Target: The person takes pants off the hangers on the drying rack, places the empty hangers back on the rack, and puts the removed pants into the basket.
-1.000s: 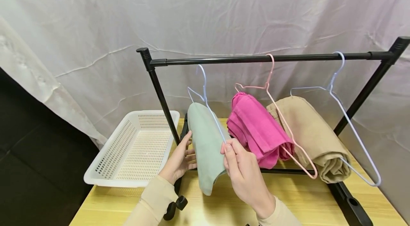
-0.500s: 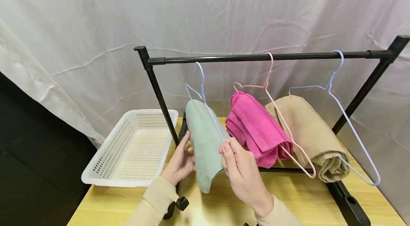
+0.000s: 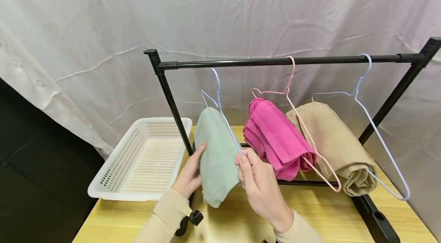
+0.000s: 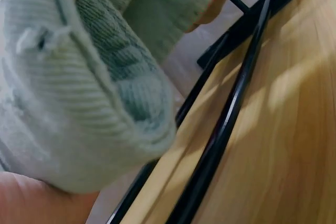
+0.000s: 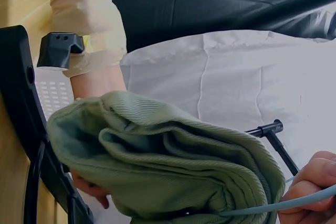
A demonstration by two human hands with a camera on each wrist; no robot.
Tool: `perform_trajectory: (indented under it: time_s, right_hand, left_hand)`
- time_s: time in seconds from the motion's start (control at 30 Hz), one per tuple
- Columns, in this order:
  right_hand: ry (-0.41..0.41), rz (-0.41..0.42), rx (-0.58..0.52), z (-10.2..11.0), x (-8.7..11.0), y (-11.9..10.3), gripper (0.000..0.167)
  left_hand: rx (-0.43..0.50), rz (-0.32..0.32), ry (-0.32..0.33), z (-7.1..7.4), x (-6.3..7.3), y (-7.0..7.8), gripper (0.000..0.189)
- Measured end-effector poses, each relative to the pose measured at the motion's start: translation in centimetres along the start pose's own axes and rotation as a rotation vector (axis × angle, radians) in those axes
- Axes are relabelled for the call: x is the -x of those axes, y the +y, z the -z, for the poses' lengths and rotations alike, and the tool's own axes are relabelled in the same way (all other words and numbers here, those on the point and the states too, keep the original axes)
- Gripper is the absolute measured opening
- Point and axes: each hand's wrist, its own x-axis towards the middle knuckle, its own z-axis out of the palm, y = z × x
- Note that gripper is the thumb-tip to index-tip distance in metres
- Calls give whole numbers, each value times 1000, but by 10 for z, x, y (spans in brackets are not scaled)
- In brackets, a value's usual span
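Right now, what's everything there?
Table: one, yellow, underneath
Rack: one, black, on table
Side hangers: two, blue, left and right
Middle hanger: one, pink, on rack
Left cloth: one, green, on left hanger
Middle cloth: one, pink, on middle hanger
Right cloth: one, tan, on right hanger
Basket: one, white, left
Curtain: one, pale, behind
Unclear surface: one, black, left
Gadget: one, black, left wrist
Sleeves: two, cream, on arms
Left hand: one, on left cloth
Right hand: one, holding left hanger

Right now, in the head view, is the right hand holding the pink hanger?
No, the right hand pinches the blue hanger that carries the pale green garment.
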Motion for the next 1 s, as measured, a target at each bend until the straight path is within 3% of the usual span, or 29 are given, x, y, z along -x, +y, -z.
perform_trajectory:
  time_s: [0.43,0.57,1.0]
  right_hand:
    - [10,20,6,-1,3,4,22]
    - [6,6,-1,-2,4,4,22]
    - [10,-19,25,1,3,9,21]
  left_hand:
    - [-70,-28,55,-2,3,11,46]
    - [-101,-38,42,-2,7,13,49]
    - [-73,-102,-36,-13,11,21,60]
